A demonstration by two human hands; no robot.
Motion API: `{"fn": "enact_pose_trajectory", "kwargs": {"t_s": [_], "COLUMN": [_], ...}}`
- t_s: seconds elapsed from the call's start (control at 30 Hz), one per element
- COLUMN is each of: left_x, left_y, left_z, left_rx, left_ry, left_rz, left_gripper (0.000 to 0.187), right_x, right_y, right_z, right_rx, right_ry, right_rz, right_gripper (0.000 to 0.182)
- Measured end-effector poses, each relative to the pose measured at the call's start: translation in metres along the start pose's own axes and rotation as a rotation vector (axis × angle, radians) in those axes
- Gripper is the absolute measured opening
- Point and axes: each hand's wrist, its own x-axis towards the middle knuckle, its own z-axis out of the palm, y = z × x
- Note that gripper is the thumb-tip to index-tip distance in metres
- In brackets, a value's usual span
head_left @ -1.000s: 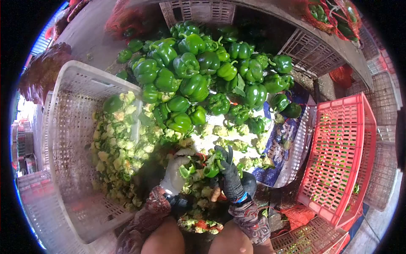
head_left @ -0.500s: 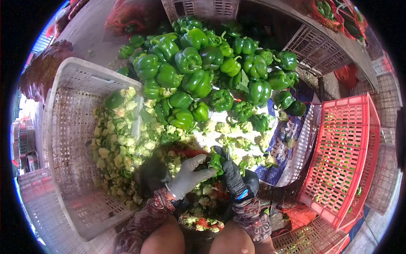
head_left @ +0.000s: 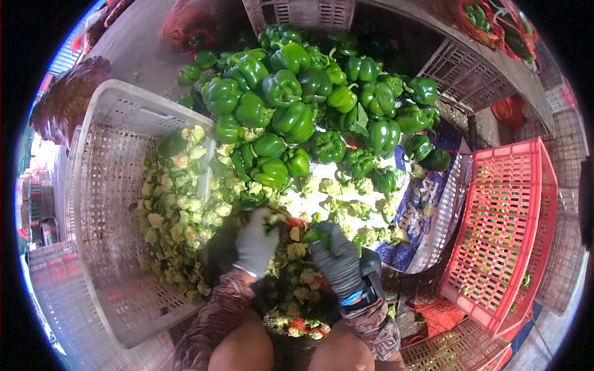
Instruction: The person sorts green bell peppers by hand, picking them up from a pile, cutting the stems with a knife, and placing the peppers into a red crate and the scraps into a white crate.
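My left hand [head_left: 257,243], in a pale grey glove, is above the left part of the pepper cores [head_left: 297,272] between my knees. Its fingers are curled around a small piece whose kind is unclear. To its right, my right hand [head_left: 337,256], in a dark glove, holds a green pepper [head_left: 318,237], which the fingers partly cover. The two hands are apart. Beyond them rises a large pile of whole green peppers [head_left: 294,120]. Pale cores also lie in the light on the sheet past my hands.
At the left stands a white crate [head_left: 111,204] with many pale cores [head_left: 185,216]. A red crate [head_left: 495,229] is at the right, beside a blue and white sack [head_left: 421,216]. Another crate [head_left: 461,74] leans at the back right. A red net bag [head_left: 192,28] lies at the back left.
The hands, together at a green pepper before, have separated. My left hand has moved left and away from the pepper; my right hand keeps it. The view has shifted slightly.
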Motion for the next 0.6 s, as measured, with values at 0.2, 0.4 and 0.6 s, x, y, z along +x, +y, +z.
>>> {"fn": "enact_pose_trajectory", "kwargs": {"t_s": [0.2,0.4,0.6], "left_x": [-0.003,-0.018,-0.009], "left_y": [0.017,0.038,0.102], "left_z": [-0.007,0.035,0.021], "left_rx": [-0.828,-0.821,-0.643], "left_ry": [-0.186,-0.309,-0.519], "left_rz": [-0.138,0.186,0.659], "left_gripper": [0.046,0.049,0.071], "right_x": [-0.002,-0.014,-0.037], "right_y": [0.039,0.052,0.013], "right_z": [0.018,0.022,-0.062], "right_rx": [0.392,0.362,0.564], "right_ry": [-0.128,-0.062,0.203], "right_rz": [0.331,0.479,0.229], "right_gripper": [0.036,0.057,0.029]}}
